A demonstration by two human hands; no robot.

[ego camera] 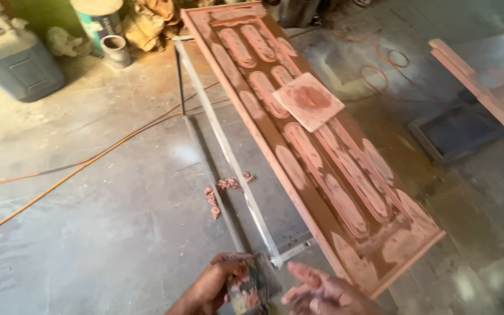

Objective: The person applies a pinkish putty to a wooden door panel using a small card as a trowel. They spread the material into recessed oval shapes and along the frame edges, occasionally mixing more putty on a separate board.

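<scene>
Left hand (208, 289) fingers closed around putty-smeared scraper (252, 289), right hand (322, 290) open beside it (pink-stained), carved door panel (322, 157) nearby.

Woodworking workshop: carved door (316, 151), dusty concrete floor (106, 221)

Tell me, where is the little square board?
In the head view, the square board lies flat on the upper half of the long carved door panel, right of the metal frame.
</scene>
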